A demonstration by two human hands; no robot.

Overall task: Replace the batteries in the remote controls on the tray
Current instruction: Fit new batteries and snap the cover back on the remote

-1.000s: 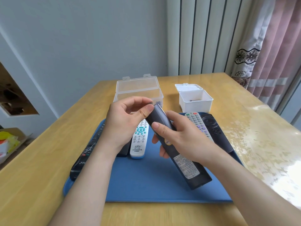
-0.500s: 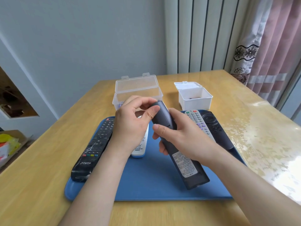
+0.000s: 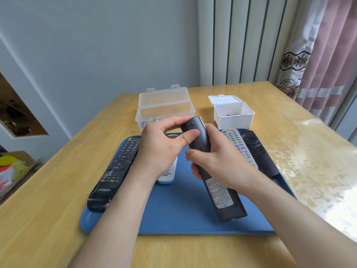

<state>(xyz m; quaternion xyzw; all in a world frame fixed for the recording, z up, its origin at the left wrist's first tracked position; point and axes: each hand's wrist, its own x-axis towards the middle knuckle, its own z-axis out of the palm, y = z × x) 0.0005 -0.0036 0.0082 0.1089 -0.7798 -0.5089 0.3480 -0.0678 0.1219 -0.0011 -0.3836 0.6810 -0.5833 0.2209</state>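
I hold a long black remote [image 3: 222, 196] back side up above the blue tray [image 3: 173, 213], its label facing me. My right hand [image 3: 218, 161] grips its middle from the right. My left hand [image 3: 164, 147] pinches its far end, thumb pressed on the battery cover [image 3: 195, 130]. On the tray lie a black remote [image 3: 114, 171] at the left, a white remote [image 3: 168, 176] mostly hidden under my left hand, a grey remote [image 3: 238, 146] and another black remote [image 3: 258, 151] at the right.
Behind the tray stand a clear plastic box [image 3: 164, 107] with its lid up and a small white box [image 3: 233, 113], also with its lid up. The wooden table [image 3: 58, 190] ends at a wall; a curtain [image 3: 328, 55] hangs at the right.
My left hand has shifted along the remote's far end, the thumb now lying on the battery cover. The view has tilted slightly, so the tray sits lower and the left black remote shows more.
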